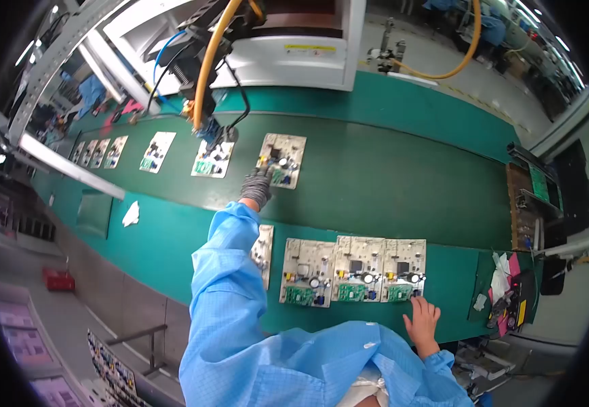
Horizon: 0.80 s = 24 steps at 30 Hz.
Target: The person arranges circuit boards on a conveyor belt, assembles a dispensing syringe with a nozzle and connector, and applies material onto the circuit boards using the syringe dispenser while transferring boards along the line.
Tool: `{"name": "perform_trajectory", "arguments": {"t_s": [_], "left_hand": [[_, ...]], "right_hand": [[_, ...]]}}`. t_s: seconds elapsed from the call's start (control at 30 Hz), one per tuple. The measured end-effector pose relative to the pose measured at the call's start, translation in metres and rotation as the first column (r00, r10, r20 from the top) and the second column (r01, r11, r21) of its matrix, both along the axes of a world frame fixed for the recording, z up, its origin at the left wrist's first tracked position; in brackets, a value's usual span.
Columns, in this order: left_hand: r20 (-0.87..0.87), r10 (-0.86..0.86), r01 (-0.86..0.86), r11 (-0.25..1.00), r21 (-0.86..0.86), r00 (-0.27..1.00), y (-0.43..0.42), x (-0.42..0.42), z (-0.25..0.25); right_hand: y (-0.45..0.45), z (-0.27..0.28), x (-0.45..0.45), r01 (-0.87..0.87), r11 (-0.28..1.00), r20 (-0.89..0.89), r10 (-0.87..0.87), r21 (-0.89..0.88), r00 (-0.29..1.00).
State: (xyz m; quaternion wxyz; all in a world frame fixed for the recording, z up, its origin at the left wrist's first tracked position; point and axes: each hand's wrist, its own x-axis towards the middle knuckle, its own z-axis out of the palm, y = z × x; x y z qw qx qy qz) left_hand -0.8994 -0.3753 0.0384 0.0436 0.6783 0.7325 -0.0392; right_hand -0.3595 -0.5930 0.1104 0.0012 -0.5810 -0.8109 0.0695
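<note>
My left hand (258, 187), in a grey glove, reaches across to a circuit board (285, 152) on the dark green conveyor (382, 176). Its fingers close over the board's lower left part; the fingertips are partly hidden among the components. My right hand (423, 324) is bare and open, fingers apart, just below the lower right corner of another circuit board (405, 268). To the left of that one lie a middle board (359, 268) and a further board (306, 271), side by side. My left sleeve partly covers one more board (263, 254).
Over the conveyor hangs a machine head (206, 129) with cables, above a board (214, 159). Several boards (157, 150) line the belt's left end. A white scrap (131, 214) lies on the near ledge. At the right stand a wooden-edged fixture (513, 210) and some clutter (504, 292).
</note>
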Motion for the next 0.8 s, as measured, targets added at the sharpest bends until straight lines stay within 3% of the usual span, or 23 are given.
{"name": "perform_trajectory", "arguments": {"t_s": [0.1,0.17,0.2,0.3,0.37,0.5,0.6,0.67,0.7,0.73,0.77,0.8], "left_hand": [[0.035,0.077,-0.072,0.991,-0.113,0.996,0.05,-0.003,-0.024],[0.316,0.325,-0.322,0.945,-0.062,0.892,0.094,-0.022,-0.084],[0.418,0.37,-0.389,0.92,-0.043,0.83,0.107,-0.027,-0.104],[0.304,0.163,-0.152,0.987,-0.059,0.939,0.089,-0.027,-0.09],[0.172,-0.036,0.039,0.999,-0.014,0.984,0.06,-0.019,-0.051],[0.03,-0.344,0.338,0.933,0.12,0.938,-0.021,-0.029,-0.006],[-0.136,-0.456,0.473,0.868,0.152,0.88,-0.09,-0.061,0.014],[-0.067,-0.395,0.401,0.901,0.164,0.916,-0.144,-0.089,0.02],[0.318,-0.179,0.145,0.981,0.127,0.931,-0.166,-0.105,0.015],[0.648,0.053,-0.128,0.989,0.069,0.76,-0.189,-0.119,0.011],[0.852,0.286,-0.324,0.935,-0.147,0.438,-0.203,-0.138,-0.001],[0.906,0.423,-0.49,0.794,-0.36,0.021,-0.218,-0.157,-0.013]], "right_hand": [[-0.024,0.007,0.019,0.156,0.987,0.029,-0.157,0.024,0.987],[-0.036,0.009,0.029,0.258,0.966,0.043,-0.259,0.027,0.965],[-0.043,0.01,0.033,0.298,0.954,0.054,-0.299,0.022,0.953],[-0.055,0.013,0.041,0.349,0.937,0.078,-0.35,0.02,0.934],[-0.063,0.01,0.05,0.37,0.928,0.08,-0.372,0.039,0.925],[-0.074,0.0,0.084,0.464,0.882,0.097,-0.471,0.086,0.877],[-0.082,-0.004,0.111,0.546,0.833,0.126,-0.553,0.082,0.824],[-0.085,-0.008,0.126,0.587,0.803,0.127,-0.596,0.101,0.793],[-0.085,-0.009,0.132,0.6,0.793,0.124,-0.609,0.109,0.783],[-0.083,-0.01,0.136,0.617,0.781,0.134,-0.624,0.095,0.77],[-0.081,-0.009,0.14,0.606,0.791,0.143,-0.612,0.09,0.778],[-0.08,-0.01,0.143,0.594,0.8,0.148,-0.6,0.086,0.786]]}}
